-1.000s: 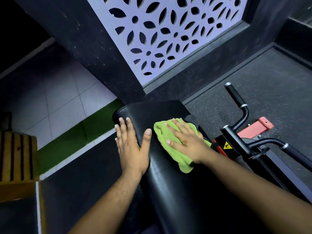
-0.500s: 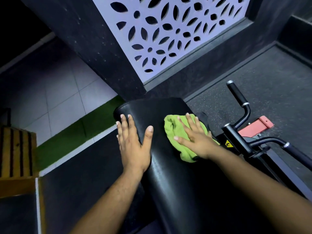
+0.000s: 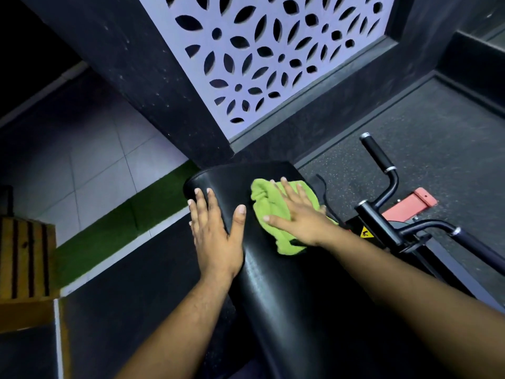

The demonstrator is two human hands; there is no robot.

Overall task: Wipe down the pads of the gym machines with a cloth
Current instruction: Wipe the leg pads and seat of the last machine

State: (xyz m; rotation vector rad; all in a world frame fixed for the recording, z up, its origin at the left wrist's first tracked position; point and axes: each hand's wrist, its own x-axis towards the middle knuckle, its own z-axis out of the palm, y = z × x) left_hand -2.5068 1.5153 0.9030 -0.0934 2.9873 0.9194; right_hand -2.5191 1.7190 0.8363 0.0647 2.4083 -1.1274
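Now nearer pad's [image 3: 273, 283] far end: cloth [image 3: 269, 212] under flat right hand [image 3: 297, 214] (moved up); left hand [image 3: 216, 231] flat, bracing edge; wiping underway.

Dim, bluish light. The pale perforated floral wall panel [image 3: 273, 50] is the brightest area; a soft sheen streaks the black vinyl pad [image 3: 273, 291]. Corners fall into shadow, straight edges bow from wide-angle distortion; focus stays reasonably sharp.

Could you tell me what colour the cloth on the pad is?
Lime green cloth, clearest in the head view.
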